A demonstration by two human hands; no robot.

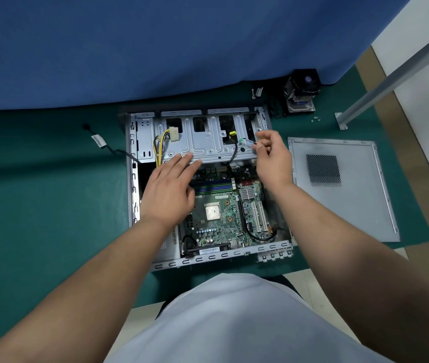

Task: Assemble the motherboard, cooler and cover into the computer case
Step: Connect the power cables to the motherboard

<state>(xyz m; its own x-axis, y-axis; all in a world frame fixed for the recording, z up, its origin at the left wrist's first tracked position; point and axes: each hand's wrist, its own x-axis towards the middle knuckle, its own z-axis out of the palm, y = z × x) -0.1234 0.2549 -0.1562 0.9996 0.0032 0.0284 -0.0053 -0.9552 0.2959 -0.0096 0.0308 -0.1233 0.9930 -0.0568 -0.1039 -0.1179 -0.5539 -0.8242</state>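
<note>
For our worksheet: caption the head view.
Motherboard sits in case; right hand pinches a small connector.

I see an evenly lit indoor scene, moderately bright, with soft light that seems to come from overhead. Shadows are faint: a soft one lies on the green mat (51, 205) along the left of the computer case (140, 142). The metal bracket inside the case shows a mild sheen, no harsh glare. The wide lens bends straight lines; the blue curtain (155, 48) bows along its lower edge. My forearms and white shirt (221, 323) near the bottom look stretched and soft. The centre is fairly sharp, with slight grain.
</note>
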